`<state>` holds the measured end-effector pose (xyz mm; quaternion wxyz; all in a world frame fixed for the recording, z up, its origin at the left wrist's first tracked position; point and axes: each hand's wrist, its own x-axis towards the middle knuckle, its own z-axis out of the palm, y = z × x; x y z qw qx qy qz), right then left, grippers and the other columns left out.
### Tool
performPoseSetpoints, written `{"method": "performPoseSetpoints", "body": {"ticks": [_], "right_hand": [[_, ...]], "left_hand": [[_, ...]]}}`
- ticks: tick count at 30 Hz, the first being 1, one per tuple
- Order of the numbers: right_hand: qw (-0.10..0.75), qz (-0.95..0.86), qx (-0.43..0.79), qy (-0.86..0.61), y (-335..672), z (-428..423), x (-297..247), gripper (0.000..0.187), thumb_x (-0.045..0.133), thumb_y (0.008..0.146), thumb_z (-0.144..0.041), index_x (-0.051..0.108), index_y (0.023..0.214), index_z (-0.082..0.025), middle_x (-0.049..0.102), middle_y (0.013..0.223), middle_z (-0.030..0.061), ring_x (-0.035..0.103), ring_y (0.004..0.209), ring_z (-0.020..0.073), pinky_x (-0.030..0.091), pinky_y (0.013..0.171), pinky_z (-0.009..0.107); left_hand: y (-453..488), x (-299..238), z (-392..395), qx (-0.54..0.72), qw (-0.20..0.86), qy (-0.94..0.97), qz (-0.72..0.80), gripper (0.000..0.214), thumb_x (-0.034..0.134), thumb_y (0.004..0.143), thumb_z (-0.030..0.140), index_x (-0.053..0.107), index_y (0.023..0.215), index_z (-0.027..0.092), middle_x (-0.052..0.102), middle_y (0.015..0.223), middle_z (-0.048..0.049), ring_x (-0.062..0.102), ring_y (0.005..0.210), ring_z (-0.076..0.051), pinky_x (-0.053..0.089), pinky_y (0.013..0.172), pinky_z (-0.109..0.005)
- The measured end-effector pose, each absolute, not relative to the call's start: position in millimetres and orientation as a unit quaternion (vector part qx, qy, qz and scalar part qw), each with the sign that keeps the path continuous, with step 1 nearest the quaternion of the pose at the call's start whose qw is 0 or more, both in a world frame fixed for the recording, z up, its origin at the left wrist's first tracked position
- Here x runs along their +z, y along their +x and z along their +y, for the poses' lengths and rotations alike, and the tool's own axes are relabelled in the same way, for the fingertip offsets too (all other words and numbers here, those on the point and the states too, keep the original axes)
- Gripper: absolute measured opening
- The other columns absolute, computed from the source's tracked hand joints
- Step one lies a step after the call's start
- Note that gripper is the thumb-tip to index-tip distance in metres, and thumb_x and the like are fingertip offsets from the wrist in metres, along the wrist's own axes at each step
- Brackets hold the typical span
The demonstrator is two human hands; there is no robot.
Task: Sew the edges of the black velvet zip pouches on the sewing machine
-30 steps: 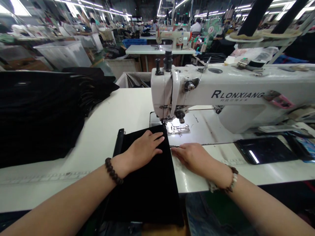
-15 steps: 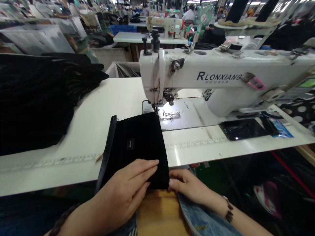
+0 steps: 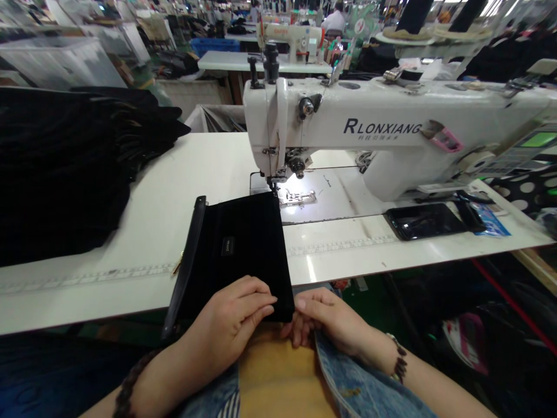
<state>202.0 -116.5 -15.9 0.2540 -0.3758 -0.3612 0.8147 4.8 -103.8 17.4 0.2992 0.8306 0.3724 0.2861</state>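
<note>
Aligning, seemingly: flat black fabric panel [image 3: 248,255] is laid across front edge of white table [image 3: 343,258], far-right corner at white sewing machine [image 3: 322,113]; left hand [image 3: 237,313], fingers together; right hand [image 3: 328,319], fingers curled; clamping cannot be told; even guiding called for.

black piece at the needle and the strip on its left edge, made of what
Piece: probably cloth, matte black, as it shows almost no highlights.
Strip: leather or plastic perhaps, smooth, with a faint sheen.
</note>
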Motion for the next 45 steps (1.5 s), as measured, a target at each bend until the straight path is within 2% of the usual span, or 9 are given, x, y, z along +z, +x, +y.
{"method": "performPoseSetpoints", "body": {"ticks": [4, 9, 11, 15, 18, 21, 27, 34, 45], "right_hand": [[0.219, -0.391, 0.815, -0.367, 199, -117, -15, 0.033, 0.065, 0.068, -0.041, 0.062, 0.075, -0.010, 0.063, 0.065, 0.0042, 0.055, 0.050, 0.0082, 0.041, 0.050, 0.019], [0.261, -0.308, 0.837, -0.370, 193, -118, -20, 0.055, 0.047, 0.074, -0.060, 0.060, 0.065, -0.007, 0.065, 0.065, 0.0116, 0.056, 0.044, 0.0101, 0.040, 0.043, 0.020], [0.263, -0.297, 0.836, -0.379, 192, -117, -20, 0.053, 0.049, 0.072, -0.060, 0.057, 0.061, -0.009, 0.064, 0.060, 0.0102, 0.055, 0.042, 0.0097, 0.039, 0.042, 0.019], [0.242, -0.290, 0.835, -0.400, 193, -115, -18, 0.036, 0.066, 0.062, -0.045, 0.053, 0.064, -0.011, 0.063, 0.056, 0.0046, 0.056, 0.044, 0.0093, 0.040, 0.043, 0.018], [0.239, -0.294, 0.830, -0.409, 194, -115, -20, 0.032, 0.067, 0.061, -0.041, 0.054, 0.064, -0.012, 0.061, 0.052, 0.0025, 0.056, 0.043, 0.0093, 0.040, 0.044, 0.019], [0.235, -0.301, 0.830, -0.407, 193, -115, -23, 0.030, 0.066, 0.062, -0.039, 0.055, 0.065, -0.011, 0.061, 0.051, 0.0018, 0.056, 0.043, 0.0095, 0.041, 0.045, 0.020], [0.232, -0.301, 0.836, -0.396, 191, -116, -20, 0.020, 0.063, 0.062, -0.030, 0.058, 0.064, -0.011, 0.064, 0.059, 0.0039, 0.055, 0.046, 0.0079, 0.041, 0.047, 0.019], [0.258, -0.281, 0.847, -0.370, 190, -118, -23, 0.034, 0.056, 0.069, -0.042, 0.057, 0.059, -0.009, 0.065, 0.058, 0.0091, 0.056, 0.044, 0.0099, 0.040, 0.045, 0.021], [0.220, -0.277, 0.838, -0.415, 192, -116, -17, 0.029, 0.066, 0.061, -0.034, 0.048, 0.055, -0.013, 0.062, 0.050, 0.0024, 0.054, 0.040, 0.0075, 0.037, 0.041, 0.016]], "left_hand": [[7, 21, -104, 0.289, 0.329, 0.808, 0.396, 0.019, 0.043, 0.085, 0.012, 0.061, 0.082, 0.015, 0.058, 0.078, -0.0027, 0.056, 0.070, -0.010, 0.046, 0.063, -0.019], [9, 21, -105, 0.286, 0.346, 0.796, 0.405, 0.020, 0.043, 0.084, 0.012, 0.061, 0.078, 0.015, 0.058, 0.078, -0.0024, 0.056, 0.070, -0.010, 0.045, 0.064, -0.019], [9, 21, -106, 0.289, 0.346, 0.791, 0.413, 0.020, 0.043, 0.084, 0.012, 0.061, 0.075, 0.015, 0.058, 0.075, -0.0022, 0.056, 0.068, -0.010, 0.045, 0.062, -0.020], [9, 18, -109, 0.316, 0.293, 0.789, 0.437, 0.019, 0.043, 0.084, 0.013, 0.058, 0.072, 0.014, 0.057, 0.072, -0.0026, 0.055, 0.064, -0.010, 0.046, 0.059, -0.020], [8, 14, -110, 0.306, 0.228, 0.842, 0.382, 0.014, 0.047, 0.086, 0.021, 0.059, 0.086, 0.013, 0.059, 0.083, -0.0065, 0.057, 0.075, -0.015, 0.049, 0.067, -0.026], [7, 10, -109, 0.259, 0.165, 0.887, 0.344, 0.022, 0.049, 0.085, 0.030, 0.059, 0.092, 0.011, 0.060, 0.088, -0.0099, 0.057, 0.078, -0.019, 0.051, 0.069, -0.033], [5, 9, -107, 0.246, 0.137, 0.902, 0.327, 0.022, 0.041, 0.087, 0.015, 0.062, 0.091, 0.010, 0.062, 0.087, -0.0102, 0.058, 0.079, -0.018, 0.052, 0.072, -0.034], [5, 13, -106, 0.253, 0.204, 0.889, 0.322, 0.022, 0.041, 0.085, 0.011, 0.061, 0.094, 0.011, 0.061, 0.086, -0.0083, 0.057, 0.078, -0.015, 0.052, 0.072, -0.029], [0, 8, -110, 0.227, 0.076, 0.950, 0.199, 0.013, 0.046, 0.086, 0.009, 0.056, 0.094, 0.008, 0.064, 0.088, -0.0091, 0.057, 0.080, -0.018, 0.050, 0.072, -0.032]]}}
